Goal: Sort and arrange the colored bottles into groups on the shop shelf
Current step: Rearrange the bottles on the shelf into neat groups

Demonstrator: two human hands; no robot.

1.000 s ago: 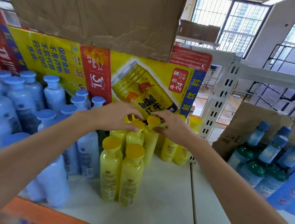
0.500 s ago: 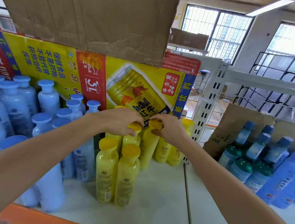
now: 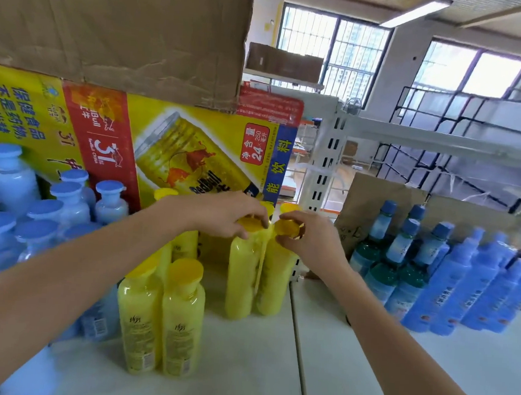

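Observation:
Two yellow bottles stand side by side on the white shelf (image 3: 239,367). My left hand (image 3: 220,214) grips the cap of the left yellow bottle (image 3: 242,277). My right hand (image 3: 309,238) grips the cap of the right yellow bottle (image 3: 274,282). A front pair of yellow bottles (image 3: 162,320) stands nearer to me, with more yellow ones behind my left wrist. Pale blue bottles (image 3: 33,210) fill the left. Green-based bottles with blue caps (image 3: 394,267) and bright blue bottles (image 3: 470,285) stand at the right.
A yellow and red drink carton (image 3: 176,147) forms the back wall behind the bottles, with a brown cardboard box (image 3: 117,24) on top. A white perforated shelf upright (image 3: 326,177) stands right of the yellow group. Brown cardboard (image 3: 368,199) backs the right bottles.
Both hands have drawn two yellow bottles out of the cluster toward the right and front, leaving a gap beside the rest. The camera view has swung right.

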